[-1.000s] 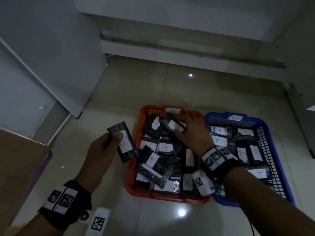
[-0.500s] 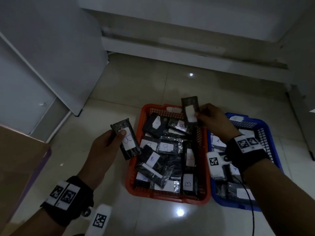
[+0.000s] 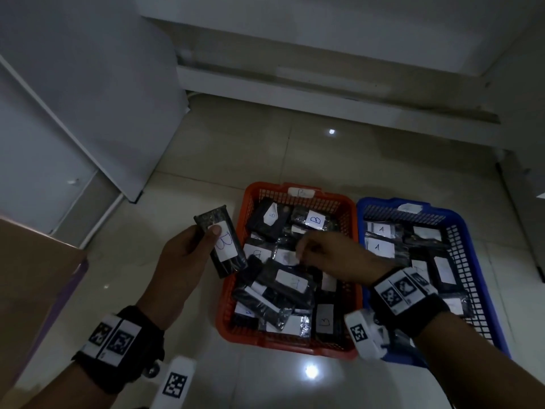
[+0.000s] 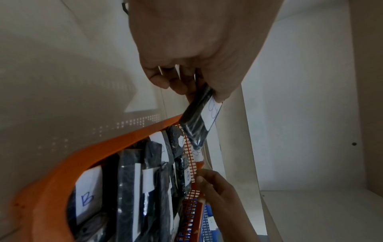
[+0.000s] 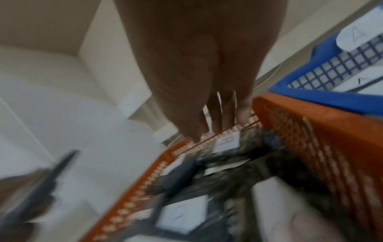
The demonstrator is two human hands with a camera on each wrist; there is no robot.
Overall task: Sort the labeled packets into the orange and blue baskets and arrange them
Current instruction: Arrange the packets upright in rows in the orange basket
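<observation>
— What do we see at the left of the head view?
— We see the left hand low and left of centre, its grip pinching a black packet marked B, thumb on the white label, fingers behind it. The packet is tilted in the air, just left of the orange basket.
— And at the middle?
— The orange basket sits on the tiled floor, full of B packets lying over one another. Our right hand reaches across them; its fingers point down, but blur keeps us from telling whether its grip is spread or pinching anything.
— Further right?
— The blue basket touches the orange one's side and holds the A packets.
</observation>
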